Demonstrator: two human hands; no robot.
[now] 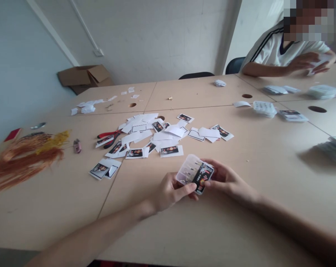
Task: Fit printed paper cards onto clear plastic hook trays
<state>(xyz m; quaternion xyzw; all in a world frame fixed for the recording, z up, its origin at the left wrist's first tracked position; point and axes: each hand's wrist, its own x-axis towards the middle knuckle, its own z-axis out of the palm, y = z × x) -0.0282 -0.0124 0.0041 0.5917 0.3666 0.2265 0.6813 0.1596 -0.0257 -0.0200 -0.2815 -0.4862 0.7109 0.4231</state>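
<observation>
A small clear plastic case (pixel 188 171) is held tilted above the near part of the table. Several small metallic pieces, too small to name, show through its clear part. A black printed label (pixel 203 178) covers its right side. My left hand (pixel 172 191) grips the case's lower left, thumb lying over the front. My right hand (pixel 223 177) holds the right edge, with its thumb against the label. Fingers of both hands are partly hidden behind the case. Beyond my hands lies a loose pile of printed cards and white paper slips (pixel 163 138).
Red-handled pliers (pixel 108 139) lie partly under the cards. Orange and yellow strands (pixel 31 159) spread at left, near a pink tool (pixel 77 145). Stacks of clear cases (pixel 264 108) stand at right, before a co-worker (pixel 290 55) holding something white. A cardboard box (pixel 82 77) is behind the table.
</observation>
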